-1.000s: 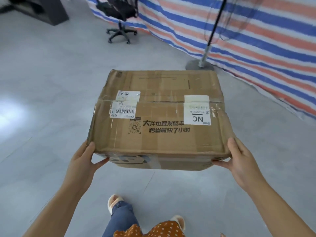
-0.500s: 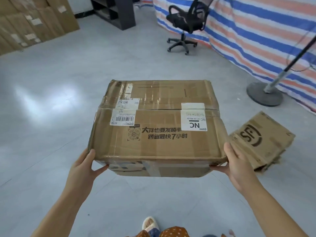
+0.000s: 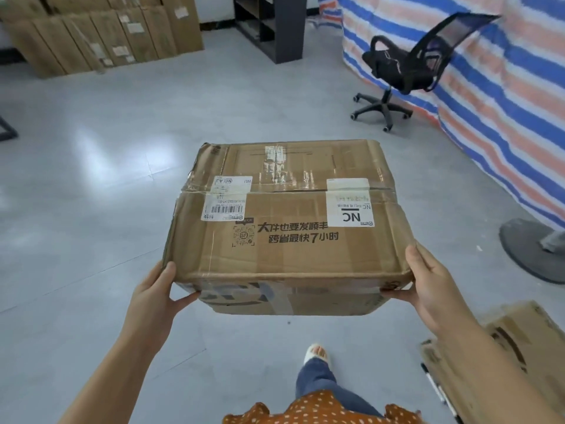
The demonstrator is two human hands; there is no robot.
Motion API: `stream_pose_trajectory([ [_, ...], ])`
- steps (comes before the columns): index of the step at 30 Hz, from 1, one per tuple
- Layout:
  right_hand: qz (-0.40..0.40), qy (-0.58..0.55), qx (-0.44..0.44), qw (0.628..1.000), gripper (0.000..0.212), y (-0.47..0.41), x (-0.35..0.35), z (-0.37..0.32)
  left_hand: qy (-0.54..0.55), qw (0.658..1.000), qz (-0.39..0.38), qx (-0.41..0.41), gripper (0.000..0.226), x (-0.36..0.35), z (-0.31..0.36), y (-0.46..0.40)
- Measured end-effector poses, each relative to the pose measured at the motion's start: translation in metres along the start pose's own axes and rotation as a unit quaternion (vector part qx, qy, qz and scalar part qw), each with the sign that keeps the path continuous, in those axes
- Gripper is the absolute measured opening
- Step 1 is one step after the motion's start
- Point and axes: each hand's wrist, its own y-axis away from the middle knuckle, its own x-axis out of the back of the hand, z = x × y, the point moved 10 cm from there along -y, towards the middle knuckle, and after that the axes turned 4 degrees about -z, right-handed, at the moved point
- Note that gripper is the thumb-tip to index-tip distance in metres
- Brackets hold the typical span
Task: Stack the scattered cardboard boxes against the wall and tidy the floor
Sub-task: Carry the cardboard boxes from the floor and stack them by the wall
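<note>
Grey glossy floor (image 3: 91,185) fills the frame, window glare pooling at centre left. At upper left, a row of flat cardboard boxes (image 3: 101,35) leans upright against the wall, pale labels on several, too small to read. Moving right along the top, a dark open shelf unit (image 3: 272,26) stands on the floor, and further right a black mesh office chair (image 3: 406,68) sits on its wheeled base, just in front of a blue, white and orange striped tarp (image 3: 504,96) covering the right side.

Centre frame now: the carried cardboard box (image 3: 287,215) is up off the floor, held out in front of the person. Left hand (image 3: 153,298) grips the near left corner, thumb on the top edge, fingers curled underneath. Right hand (image 3: 434,289) clamps the near right corner the same way. Hands well apart, one at each end.

On the lid, read upside down: a white barcode label (image 3: 227,200) at left marked "NC" and "WU", a second white label (image 3: 348,203) at right with a bold "NC". Between them, a printed QR square with "SF" in it, then two lines of black Chinese print including the numeral 7. Clear tape crosses the lid seam.

Lower centre, a slippered foot (image 3: 316,353) and blue trouser leg step forward. At right edge, a round grey stand base (image 3: 526,249) rests on the floor. Lower right, a crumpled cardboard box (image 3: 519,347) lies on the floor, dark print partly showing.
</note>
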Motion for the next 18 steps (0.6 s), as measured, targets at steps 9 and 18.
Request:
stream_pose_trajectory([
  [9,-0.058,0.056,-0.018,0.997,0.034,-0.191,-0.016,-0.078,0.032,0.996,0.078,-0.015,0.023,-0.060,0.024,-0.108],
  [18,-0.095,0.056,-0.035,0.993,0.032,-0.352,-0.137,-0.113,0.032,0.993,0.115,-0.022,0.025,-0.033,0.080,-0.270],
])
